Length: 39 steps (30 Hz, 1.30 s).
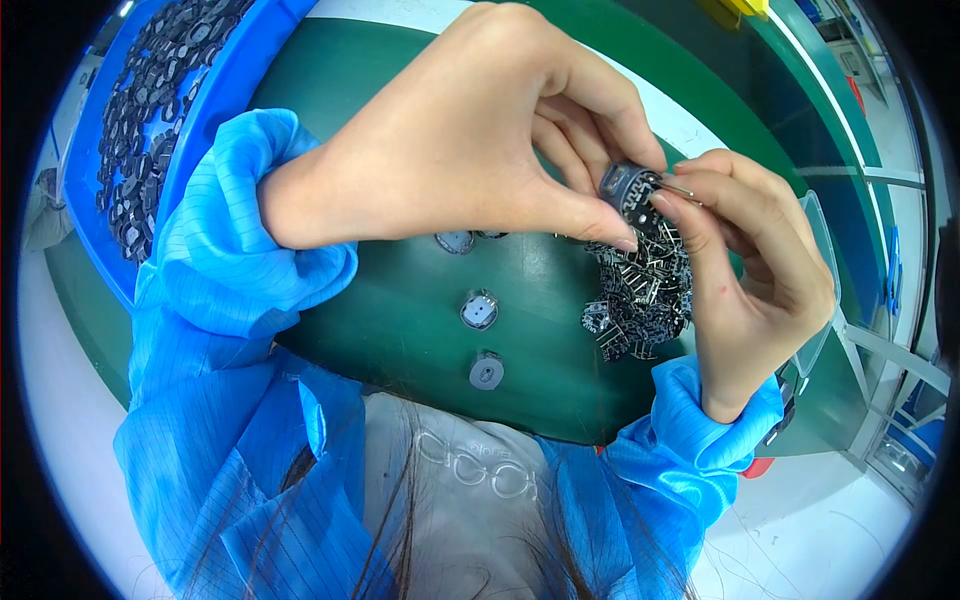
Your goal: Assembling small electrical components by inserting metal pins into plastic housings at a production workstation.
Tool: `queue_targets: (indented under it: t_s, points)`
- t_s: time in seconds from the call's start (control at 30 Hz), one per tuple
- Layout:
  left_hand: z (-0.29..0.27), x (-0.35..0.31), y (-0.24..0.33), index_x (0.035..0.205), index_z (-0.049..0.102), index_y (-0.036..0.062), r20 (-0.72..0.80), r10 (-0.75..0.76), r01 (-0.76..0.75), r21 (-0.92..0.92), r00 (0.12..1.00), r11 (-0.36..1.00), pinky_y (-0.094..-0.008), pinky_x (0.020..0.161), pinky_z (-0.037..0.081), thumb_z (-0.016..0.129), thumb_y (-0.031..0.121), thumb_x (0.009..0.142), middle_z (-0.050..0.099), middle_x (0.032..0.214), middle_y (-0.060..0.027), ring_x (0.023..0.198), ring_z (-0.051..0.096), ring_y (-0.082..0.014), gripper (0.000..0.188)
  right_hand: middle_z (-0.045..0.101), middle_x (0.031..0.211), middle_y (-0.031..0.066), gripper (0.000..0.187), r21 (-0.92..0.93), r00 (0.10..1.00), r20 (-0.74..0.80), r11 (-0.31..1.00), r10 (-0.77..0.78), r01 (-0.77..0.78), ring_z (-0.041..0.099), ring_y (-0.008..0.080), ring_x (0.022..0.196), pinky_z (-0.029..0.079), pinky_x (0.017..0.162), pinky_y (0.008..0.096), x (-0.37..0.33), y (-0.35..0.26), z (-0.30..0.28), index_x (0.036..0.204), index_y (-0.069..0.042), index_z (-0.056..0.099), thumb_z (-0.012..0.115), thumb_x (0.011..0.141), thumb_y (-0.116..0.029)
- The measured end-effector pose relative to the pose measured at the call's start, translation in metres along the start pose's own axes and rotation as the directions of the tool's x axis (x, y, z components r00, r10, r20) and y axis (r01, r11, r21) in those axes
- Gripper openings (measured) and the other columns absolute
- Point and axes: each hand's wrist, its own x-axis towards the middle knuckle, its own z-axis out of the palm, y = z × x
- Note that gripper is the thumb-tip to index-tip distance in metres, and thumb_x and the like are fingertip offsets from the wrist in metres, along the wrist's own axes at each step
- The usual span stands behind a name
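Nearest the body, two small round grey discs [480, 310] lie on the green bench [400, 320], left of the pile of small black metal parts [640, 290]. Above that pile, the left hand [470, 130] pinches a small dark round component [626, 186]; the right hand [750, 260] clamps a thin metal pin [678, 190] against it. Judged step: fitting; the next move calls for steady alignment. Far left of the pile sits a blue plastic tray of dark parts [150, 110].

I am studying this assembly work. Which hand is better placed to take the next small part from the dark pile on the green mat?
Probably the right hand: it hangs directly above the pile of small dark parts. The left hand pinches the round black component and is further from the pile.
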Motion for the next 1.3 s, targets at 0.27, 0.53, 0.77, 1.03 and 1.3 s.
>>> queue_targets:
  t_s: [0.27,0.53,0.77,1.03,1.3]
  points:
    - [0.0,0.001,-0.004,0.102,0.072,-0.0059,0.051,-0.022,0.02,0.045,0.998,0.999,-0.025,0.074,0.061,0.085,-0.002,0.072,0.07,0.089,-0.0089,0.08,0.072,-0.0142,0.032,0.069,0.093,0.0112,0.017,-0.091,1.0,-0.018,0.996,-0.001,-0.001,0.069,0.0163,0.085,0.06,0.074,0.0269,-0.004,-0.004,0.007,0.088,0.004,0.071,0.075,0.075,0.015]
    - [0.003,0.002,-0.011,0.096,0.072,-0.0048,0.059,0.044,-0.048,0.065,0.997,0.997,-0.0247,0.07,0.06,0.085,-0.001,0.071,0.068,0.088,-0.0115,0.08,0.071,-0.0151,0.028,0.067,0.099,0.0091,0.015,0.1,0.976,0.111,0.975,0.187,-0.198,0.067,0.0155,0.087,0.057,0.078,0.0283,-0.003,0.001,0.005,0.095,0.003,0.068,0.075,0.081,0.007]
    - [0.001,0.014,-0.01,0.091,0.073,0.0016,0.013,0.492,-0.452,0.419,0.87,0.788,-0.0276,0.062,0.051,0.087,0.004,0.062,0.067,0.095,-0.0104,0.084,0.063,-0.0184,0.033,0.065,0.114,0.0106,0.033,0.581,0.696,0.632,0.386,0.342,-0.717,0.064,0.0159,0.101,0.051,0.087,0.0286,0.005,0.022,0.005,0.119,0.005,0.058,0.069,0.093,-0.011]
    - [0.0,0.018,-0.031,0.094,0.074,0.0057,0.075,0.474,-0.455,0.445,0.877,0.771,-0.03,0.069,0.051,0.085,0.007,0.065,0.065,0.102,-0.0104,0.083,0.063,-0.0219,0.032,0.068,0.108,0.0076,0.027,0.547,0.787,0.525,0.579,0.325,-0.604,0.064,0.0117,0.101,0.051,0.088,0.0281,0.007,0.042,0.021,0.118,0.004,0.061,0.066,0.095,-0.008]
    - [-0.09,0.063,-0.105,0.11,0.067,-0.0024,-0.245,0.083,0.099,0.648,0.966,0.755,-0.0309,0.072,0.057,0.078,0.005,0.077,0.072,0.093,-0.0149,0.082,0.071,-0.0203,0.036,0.072,0.095,0.0123,0.02,-0.095,0.922,0.314,0.974,0.225,-0.206,0.07,0.0229,0.081,0.054,0.07,0.0323,0.009,0.056,0.01,0.102,-0.003,0.072,0.074,0.082,-0.006]
